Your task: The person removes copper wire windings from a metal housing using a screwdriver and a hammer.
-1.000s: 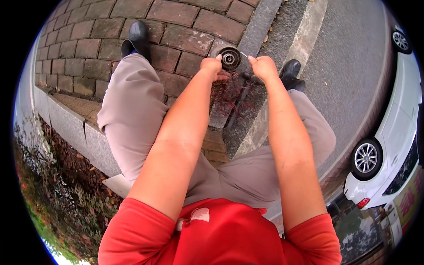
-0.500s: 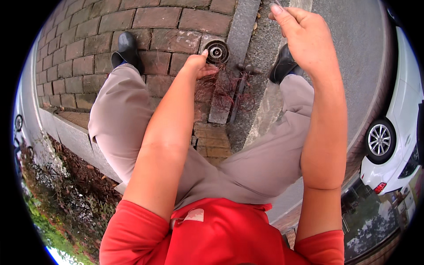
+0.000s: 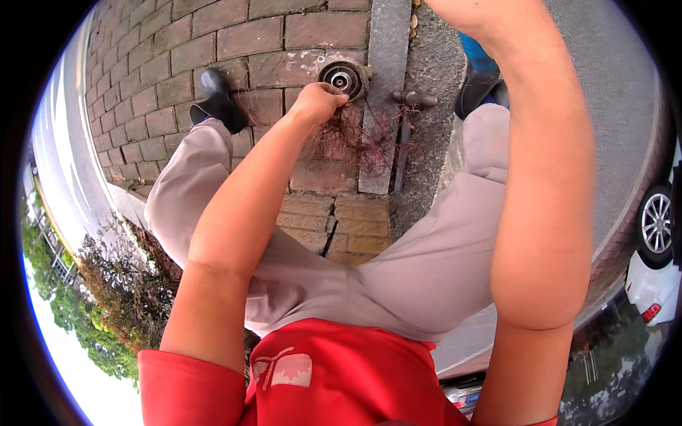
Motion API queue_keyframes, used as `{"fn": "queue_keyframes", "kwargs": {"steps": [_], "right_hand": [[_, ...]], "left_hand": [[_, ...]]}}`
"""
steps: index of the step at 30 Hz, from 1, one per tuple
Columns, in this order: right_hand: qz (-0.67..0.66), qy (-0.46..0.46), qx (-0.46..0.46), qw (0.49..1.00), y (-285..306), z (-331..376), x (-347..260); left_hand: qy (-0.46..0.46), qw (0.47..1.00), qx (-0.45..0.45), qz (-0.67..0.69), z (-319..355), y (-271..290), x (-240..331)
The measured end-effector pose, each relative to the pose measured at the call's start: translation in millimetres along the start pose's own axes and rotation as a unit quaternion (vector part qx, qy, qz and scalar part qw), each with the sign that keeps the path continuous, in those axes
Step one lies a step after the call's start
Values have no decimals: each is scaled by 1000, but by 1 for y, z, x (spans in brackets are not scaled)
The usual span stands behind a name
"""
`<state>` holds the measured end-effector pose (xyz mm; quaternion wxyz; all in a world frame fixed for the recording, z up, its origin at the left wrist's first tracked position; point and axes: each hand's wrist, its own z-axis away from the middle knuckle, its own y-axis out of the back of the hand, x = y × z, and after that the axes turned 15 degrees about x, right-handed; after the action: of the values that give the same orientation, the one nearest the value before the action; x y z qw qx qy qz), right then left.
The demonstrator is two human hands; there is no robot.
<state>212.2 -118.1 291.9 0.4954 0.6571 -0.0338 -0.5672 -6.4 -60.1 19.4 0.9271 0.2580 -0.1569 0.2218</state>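
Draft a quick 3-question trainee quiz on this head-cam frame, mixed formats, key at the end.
1. True or false: the left hand rests against the round dark metal part on the brick paving.
2. Multiple choice: where is the right hand? A) on the round part B) gripping the tangle of reddish strands C) out of view past the top edge, with only the raised right forearm showing.
3. Fill in: the white car stands at the picture's ____ edge.

Key: 1 true; 2 C; 3 right.
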Motion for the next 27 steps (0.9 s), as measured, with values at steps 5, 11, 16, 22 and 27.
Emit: {"fn": "queue_keyframes", "kwargs": {"steps": [5,11,16,22,27], "right_hand": [[-58,48,-33,997,8,-2,17],[-18,32,9,999,2,-1,3],[-69,80,-27,994,2,-7,17],[41,6,-35,999,-14,-21,6],[80,127,-26,988,-25,-22,25]], "left_hand": [[-29,991,79,-108,15,8,39],[21,998,36,43,4,8,32],[27,988,77,132,10,3,35],[-13,995,77,61,6,8,53],[-289,899,100,-314,-6,6,42]]}}
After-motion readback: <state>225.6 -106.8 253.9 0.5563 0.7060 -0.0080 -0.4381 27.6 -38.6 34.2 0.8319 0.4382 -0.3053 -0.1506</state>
